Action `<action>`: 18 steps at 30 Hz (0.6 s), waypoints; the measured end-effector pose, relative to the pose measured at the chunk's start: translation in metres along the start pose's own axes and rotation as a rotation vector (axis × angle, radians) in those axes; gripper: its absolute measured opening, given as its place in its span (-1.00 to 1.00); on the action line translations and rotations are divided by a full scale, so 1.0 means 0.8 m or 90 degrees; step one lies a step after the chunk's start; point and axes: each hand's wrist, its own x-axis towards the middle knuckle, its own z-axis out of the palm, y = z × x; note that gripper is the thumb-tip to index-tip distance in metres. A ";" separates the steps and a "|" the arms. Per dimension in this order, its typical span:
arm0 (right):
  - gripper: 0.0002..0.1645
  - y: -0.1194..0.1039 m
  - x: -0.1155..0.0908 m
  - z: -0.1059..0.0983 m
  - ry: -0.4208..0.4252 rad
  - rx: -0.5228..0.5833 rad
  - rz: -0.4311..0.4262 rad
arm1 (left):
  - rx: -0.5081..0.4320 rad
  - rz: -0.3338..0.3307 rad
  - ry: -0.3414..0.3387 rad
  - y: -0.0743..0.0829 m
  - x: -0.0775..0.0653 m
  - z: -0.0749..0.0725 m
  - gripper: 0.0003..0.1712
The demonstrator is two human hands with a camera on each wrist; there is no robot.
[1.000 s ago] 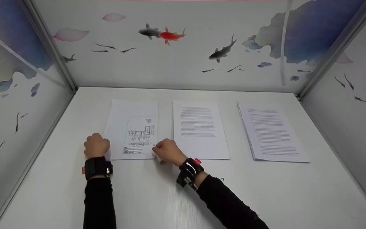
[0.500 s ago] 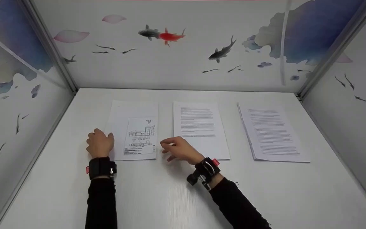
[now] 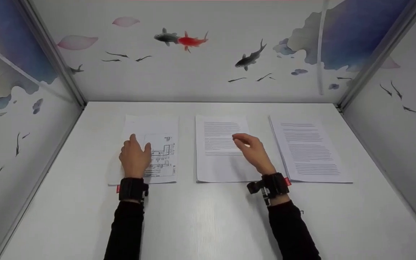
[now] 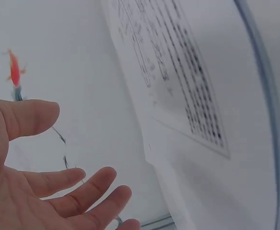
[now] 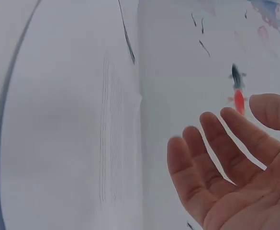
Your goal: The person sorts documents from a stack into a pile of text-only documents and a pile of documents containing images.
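Observation:
Three stacks of printed paper lie in a row on the white table. Over the left stack point(image 3: 157, 126), whose top sheet bears a technical drawing, hovers my left hand point(image 3: 135, 157), covering part of the drawing. Its fingers are loosely bent with nothing between them, and the left wrist view shows the bare palm point(image 4: 39, 196) beside the sheet. My right hand point(image 3: 255, 151) is above the right side of the middle stack point(image 3: 215, 168), which shows lines of text. In the right wrist view its fingers point(image 5: 216, 148) are spread and slightly curved, holding nothing.
The right stack point(image 3: 312, 151), thicker and covered in text, lies just beyond my right hand. White panels printed with fish and leaves enclose the table point(image 3: 200, 216) at the back point(image 3: 193, 79) and both sides. Black camera straps point(image 3: 133, 188) sit on both wrists.
My right hand has left the left stack's lower right corner and moved right over the middle stack. My left hand has moved right and forward from the left stack's edge, its fingers loosening.

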 end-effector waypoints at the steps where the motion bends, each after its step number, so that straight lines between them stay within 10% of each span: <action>1: -0.57 0.004 0.000 -0.010 0.026 -0.029 0.004 | -0.011 0.010 -0.005 0.004 -0.002 0.003 -0.23; 10: -0.41 0.036 -0.016 -0.107 0.122 -0.288 0.109 | -0.092 0.101 -0.036 0.051 -0.019 0.021 -0.45; 18: 0.16 0.064 -0.028 -0.139 -0.012 -0.403 0.292 | -0.102 0.148 -0.045 0.094 -0.030 0.045 -0.62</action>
